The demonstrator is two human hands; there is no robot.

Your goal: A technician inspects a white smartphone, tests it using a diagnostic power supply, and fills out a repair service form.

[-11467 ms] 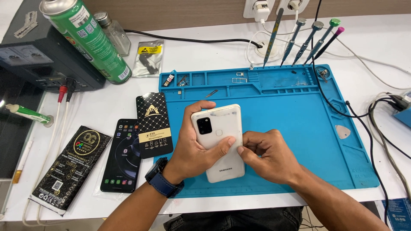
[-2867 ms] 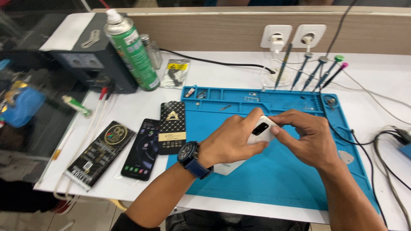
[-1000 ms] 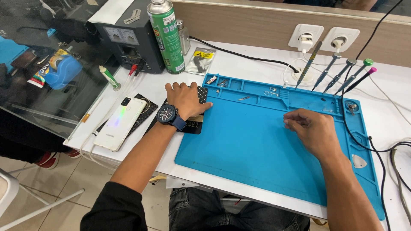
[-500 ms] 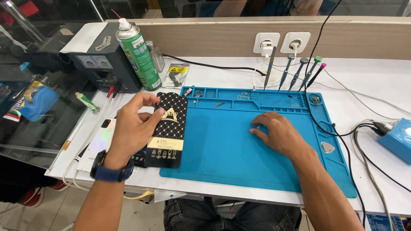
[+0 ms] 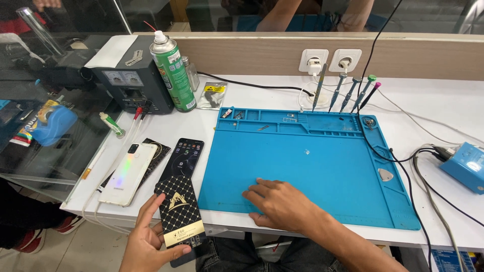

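My left hand (image 5: 147,242) holds a black packet with a gold diamond pattern (image 5: 180,211) at the table's near edge, fingers wrapped around its lower end. My right hand (image 5: 282,204) lies flat, fingers spread, on the near part of the blue work mat (image 5: 312,156) and holds nothing. A white phone (image 5: 124,172) lies face down on the left of the table, on top of a dark packet (image 5: 154,151). Beside it a black phone (image 5: 182,157) lies with its screen lit.
A green spray can (image 5: 173,70) and a grey power supply (image 5: 133,83) stand at the back left. Several screwdrivers (image 5: 348,93) stand behind the mat near wall sockets (image 5: 327,59). Cables and a blue box (image 5: 466,163) lie on the right. A glass panel (image 5: 45,126) borders the left.
The white phone, earlier held in both hands over the mat, now lies on the left. My left hand picked up the black packet and drew it toward the near edge; my right hand rests on the mat.
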